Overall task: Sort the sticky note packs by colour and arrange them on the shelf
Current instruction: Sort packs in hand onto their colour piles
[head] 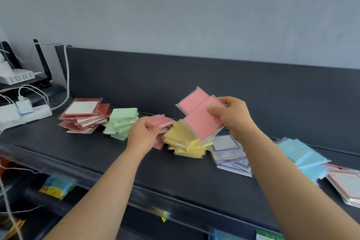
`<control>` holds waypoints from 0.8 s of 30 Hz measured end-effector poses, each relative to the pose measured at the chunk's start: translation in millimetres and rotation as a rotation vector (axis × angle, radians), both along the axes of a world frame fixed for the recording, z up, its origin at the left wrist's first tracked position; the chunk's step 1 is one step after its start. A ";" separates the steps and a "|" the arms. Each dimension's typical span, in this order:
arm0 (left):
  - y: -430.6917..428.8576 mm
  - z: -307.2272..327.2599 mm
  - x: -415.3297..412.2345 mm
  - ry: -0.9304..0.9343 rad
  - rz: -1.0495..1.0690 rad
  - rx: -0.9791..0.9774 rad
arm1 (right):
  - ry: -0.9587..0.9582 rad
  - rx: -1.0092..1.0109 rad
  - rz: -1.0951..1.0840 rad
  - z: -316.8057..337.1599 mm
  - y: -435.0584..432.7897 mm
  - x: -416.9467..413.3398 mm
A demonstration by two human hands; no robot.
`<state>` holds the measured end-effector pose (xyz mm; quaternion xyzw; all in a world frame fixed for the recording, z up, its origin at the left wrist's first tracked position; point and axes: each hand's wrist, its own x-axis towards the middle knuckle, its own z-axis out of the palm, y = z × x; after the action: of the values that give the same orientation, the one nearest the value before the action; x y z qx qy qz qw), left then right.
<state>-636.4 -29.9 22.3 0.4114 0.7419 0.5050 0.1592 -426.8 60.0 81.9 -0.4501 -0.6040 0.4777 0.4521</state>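
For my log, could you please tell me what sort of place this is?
Probably a stationery shop: wrapped sticky note packs lie in colour piles on a dark display shelf, and more packaged goods sit on the level below.

Pink stack [161, 121] partly behind left hand [142, 135]

Bare left forearm [109, 179], bare right forearm [282, 165], bare left hand [143, 135], bare right hand [232, 117]

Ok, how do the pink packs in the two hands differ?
The right hand holds at least two packs, fanned; the left hand one pack. The right's are raised over the yellow pile; the left's is low at the pink pile. Both are pink.
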 end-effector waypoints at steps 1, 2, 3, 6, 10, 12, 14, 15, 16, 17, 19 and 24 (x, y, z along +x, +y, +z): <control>-1.6 -1.7 -4.5 0.025 -0.016 -0.008 | -0.006 -0.004 -0.003 -0.8 0.8 -4.4; -2.0 -3.9 -9.7 0.055 -0.029 -0.020 | -0.011 -0.008 -0.004 -1.3 1.8 -8.3; -1.8 -6.6 -15.5 0.093 -0.036 -0.045 | -0.017 -0.009 0.001 -1.5 2.2 -11.3; -0.4 -7.1 -29.3 0.167 0.008 -0.105 | -0.017 -0.018 0.031 -3.0 4.0 -18.3; 5.6 10.9 -26.2 0.173 -0.042 0.066 | -0.010 -0.039 0.135 -2.3 5.7 -25.3; 7.4 24.1 -18.7 0.046 -0.139 0.081 | -0.024 -0.041 0.215 0.5 5.1 -30.7; 9.3 31.2 -16.8 -0.048 -0.193 0.104 | -0.046 -0.040 0.270 2.4 5.3 -37.7; 9.5 33.5 -18.3 -0.075 -0.188 0.119 | -0.049 -0.042 0.271 3.1 6.6 -41.1; 9.1 34.7 -21.2 -0.117 -0.166 0.135 | -0.043 -0.046 0.253 4.0 8.7 -44.4; 7.6 34.4 -25.2 -0.171 -0.133 0.141 | -0.039 -0.045 0.215 4.8 12.0 -46.8; 3.2 29.3 -35.7 -0.263 -0.046 0.145 | -0.049 -0.038 0.116 6.0 20.5 -50.9; -2.1 11.2 -49.0 -0.400 0.064 0.140 | -0.056 -0.080 -0.021 1.2 34.0 -64.6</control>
<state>-685.4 -32.1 33.4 0.2891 0.6715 0.6316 0.2581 -491.4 94.0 83.1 -0.4874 -0.5921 0.4837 0.4218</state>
